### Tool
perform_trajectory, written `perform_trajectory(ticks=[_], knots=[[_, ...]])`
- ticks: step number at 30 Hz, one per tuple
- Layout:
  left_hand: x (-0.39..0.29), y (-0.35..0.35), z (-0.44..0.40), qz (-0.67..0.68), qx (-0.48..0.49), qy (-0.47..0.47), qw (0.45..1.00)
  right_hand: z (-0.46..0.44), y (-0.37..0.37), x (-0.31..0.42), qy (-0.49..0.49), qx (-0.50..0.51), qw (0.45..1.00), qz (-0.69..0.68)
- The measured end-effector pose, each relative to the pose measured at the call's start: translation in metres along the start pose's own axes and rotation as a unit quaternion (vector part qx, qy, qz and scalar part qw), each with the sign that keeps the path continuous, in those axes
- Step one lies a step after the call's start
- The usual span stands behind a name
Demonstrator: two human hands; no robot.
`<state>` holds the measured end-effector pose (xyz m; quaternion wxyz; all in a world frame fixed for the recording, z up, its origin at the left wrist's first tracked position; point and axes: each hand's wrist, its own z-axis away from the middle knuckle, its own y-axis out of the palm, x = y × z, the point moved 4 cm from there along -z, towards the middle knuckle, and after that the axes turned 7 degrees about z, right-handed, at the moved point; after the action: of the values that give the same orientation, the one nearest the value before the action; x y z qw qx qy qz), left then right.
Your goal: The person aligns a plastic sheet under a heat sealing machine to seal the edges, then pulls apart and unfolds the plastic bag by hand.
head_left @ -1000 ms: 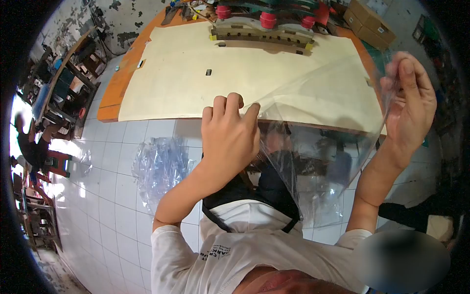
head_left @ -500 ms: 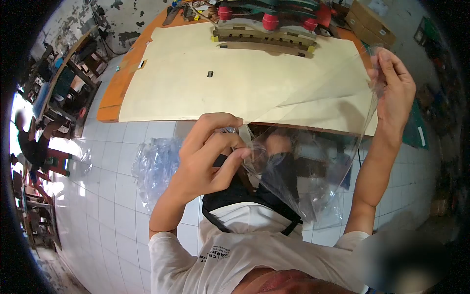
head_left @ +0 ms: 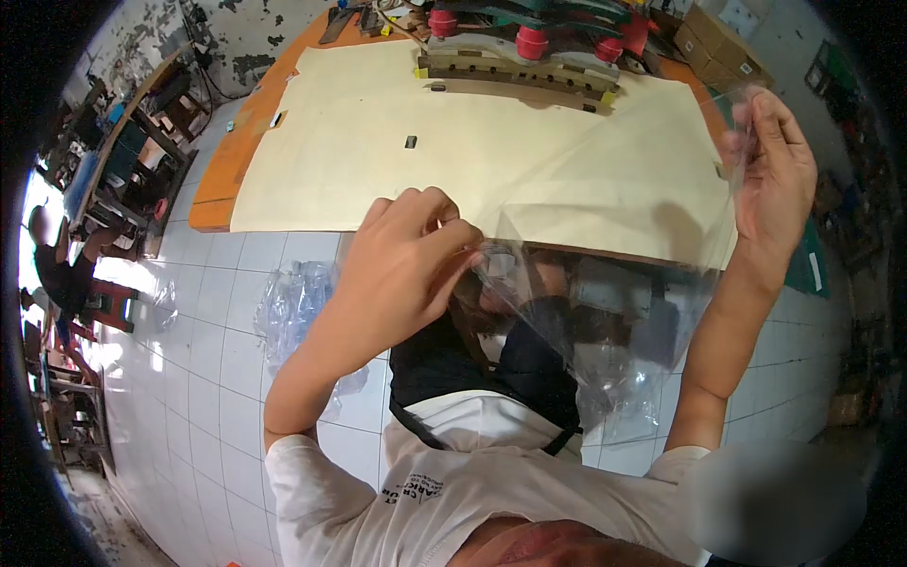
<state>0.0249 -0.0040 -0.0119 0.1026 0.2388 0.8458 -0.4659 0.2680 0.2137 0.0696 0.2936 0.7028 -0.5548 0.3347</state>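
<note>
A clear plastic sheet or bag is stretched between my two hands, over my lap and the table's front edge. My left hand pinches its left corner between thumb and fingers. Higher up at the right, my right hand grips the upper corner with bent fingers. The plastic hangs down in folds toward my knees. Behind it lies a cream sheet that covers most of the wooden table.
Near the table's back is a curved metal fixture with red knobs. A small dark piece lies on the cream sheet. Cardboard boxes stand back right. Crumpled clear plastic is at the left on the tiled floor. A person sits far left.
My left hand left the plastic's upper edge, dipped down to the left, and has now risen slightly with the corner pinched. My right hand moved left, then slightly back right, still gripping.
</note>
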Motion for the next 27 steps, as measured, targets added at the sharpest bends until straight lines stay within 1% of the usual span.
perform_trajectory(ticks=[2,4,6,7,8,10,11,12,13,14,15,16,18,20,22,23,24,25,27], knots=[[0.004,0.008,-0.002,-0.009,0.009,0.005,1.000,0.001,0.003,0.003,-0.009,0.005,1.000,-0.006],[0.004,0.014,-0.004,-0.017,0.019,0.012,1.000,0.003,0.007,0.008,-0.025,0.041,0.998,-0.027],[0.004,0.020,-0.007,-0.071,0.030,0.003,0.997,0.006,0.014,0.016,-0.036,0.030,0.999,-0.020],[0.005,0.023,-0.007,-0.070,0.030,0.003,0.997,0.008,0.017,0.020,-0.048,0.021,0.999,-0.014],[0.006,0.027,-0.007,-0.053,0.044,0.005,0.998,0.010,0.018,0.022,-0.048,0.020,0.999,-0.013],[0.008,0.030,-0.007,-0.035,0.056,0.009,0.998,0.012,0.018,0.030,-0.097,0.001,0.995,0.021],[0.009,0.027,-0.007,0.025,0.034,0.021,0.999,0.011,0.018,0.030,-0.098,0.001,0.995,0.022],[0.009,0.025,-0.007,0.084,0.011,0.033,0.996,0.009,0.014,0.029,-0.102,-0.036,0.993,0.056],[0.009,0.024,-0.005,0.085,0.012,0.034,0.996,0.007,0.011,0.029,-0.107,-0.072,0.988,0.091],[0.007,0.019,-0.002,0.113,-0.034,0.028,0.993,0.003,0.007,0.026,-0.107,-0.072,0.987,0.091],[0.005,0.014,0.001,0.141,-0.080,0.023,0.987,-0.002,0.001,0.020,-0.079,-0.067,0.989,0.103],[0.003,0.012,0.004,0.141,-0.080,0.023,0.987,-0.007,-0.005,0.013,-0.051,-0.062,0.990,0.114],[0.000,0.005,0.010,0.195,-0.107,0.002,0.975,-0.014,-0.011,-0.001,-0.045,-0.047,0.991,0.113],[-0.003,-0.003,0.011,0.191,-0.110,-0.008,0.975,-0.014,-0.014,-0.013,-0.039,-0.030,0.992,0.112],[-0.002,-0.010,0.012,0.187,-0.113,-0.018,0.976,-0.014,-0.015,-0.027,0.024,-0.016,0.995,0.092],[0.001,-0.012,0.013,0.198,-0.113,-0.038,0.973,-0.012,-0.015,-0.030,0.024,-0.015,0.995,0.091],[0.004,-0.013,0.014,0.209,-0.112,-0.059,0.970,-0.010,-0.015,-0.034,0.043,-0.014,0.995,0.088],[0.005,-0.015,0.015,0.208,-0.113,-0.058,0.970,-0.008,-0.015,-0.037,0.062,-0.014,0.994,0.085],[0.010,-0.015,0.018,0.236,-0.137,-0.081,0.959,0.001,-0.014,-0.040,0.057,-0.014,0.995,0.084]])
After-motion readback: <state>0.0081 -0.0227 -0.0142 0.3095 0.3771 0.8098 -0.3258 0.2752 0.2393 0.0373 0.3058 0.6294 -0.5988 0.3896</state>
